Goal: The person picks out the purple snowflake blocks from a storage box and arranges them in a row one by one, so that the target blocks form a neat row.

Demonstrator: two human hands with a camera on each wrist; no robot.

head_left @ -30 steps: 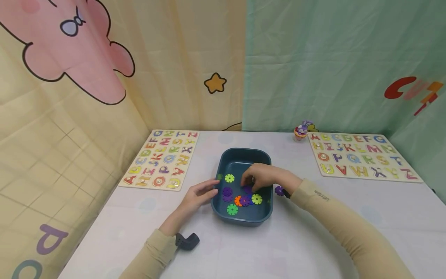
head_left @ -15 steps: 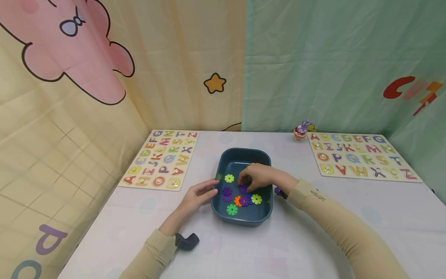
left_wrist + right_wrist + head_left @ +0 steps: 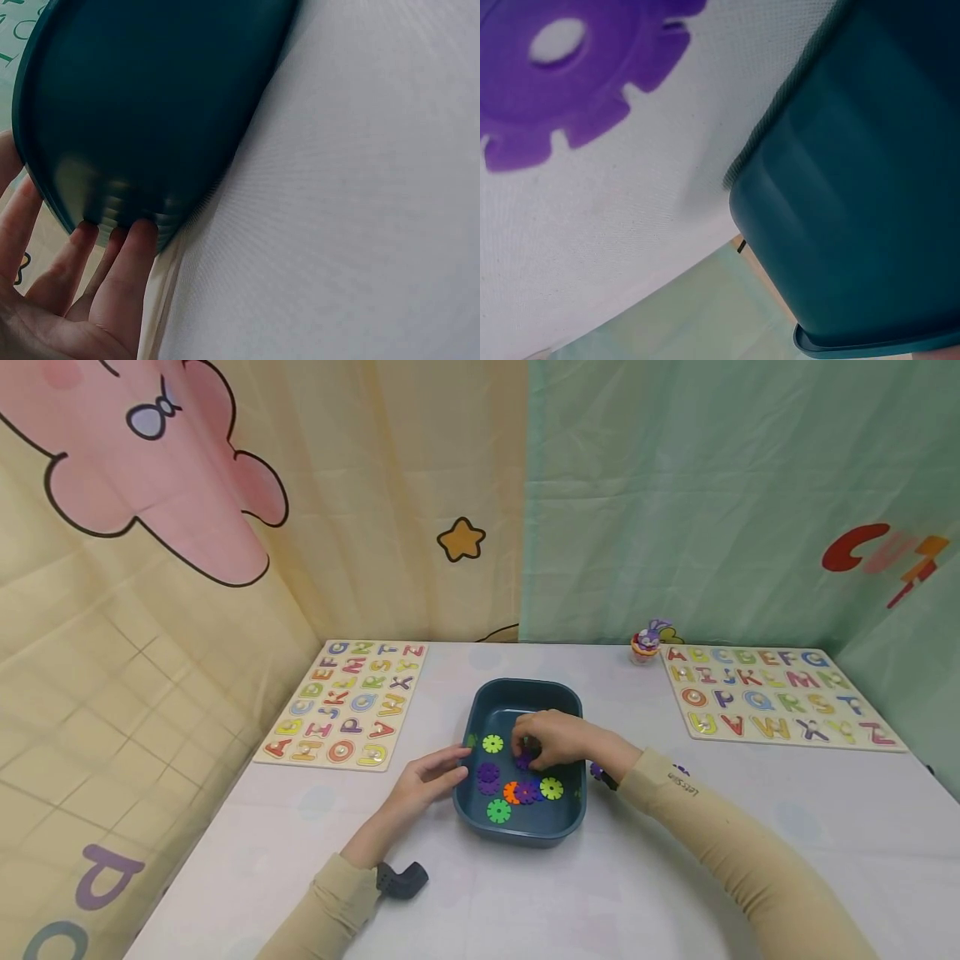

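Observation:
A dark teal plastic tub (image 3: 525,692) stands mid-table with several toothed plastic discs in it. My left hand (image 3: 422,785) holds its left side, thumb and index at the rim. In the left wrist view the other fingers (image 3: 127,270) press the outer wall. Inside the tub, my right hand (image 3: 551,737) has curled fingers and pinches a purple disc (image 3: 524,760), partly hidden by the hand. Near it lie a yellow-green disc (image 3: 552,788), an orange disc (image 3: 511,792), a green disc (image 3: 498,812) and more purple discs (image 3: 488,772).
Outside the tub, a purple disc (image 3: 555,97) is on the white tablecloth close to the right wrist. Alphabet boards lie at left (image 3: 341,706) and right (image 3: 780,697). A small purple-eared figurine (image 3: 647,642) stands at the back. Curtains (image 3: 390,527) hang behind the table.
My right hand has shifted slightly left inside the tub, and the purple disc at its fingertips has moved a little left and away. The left hand stays at the tub's side.

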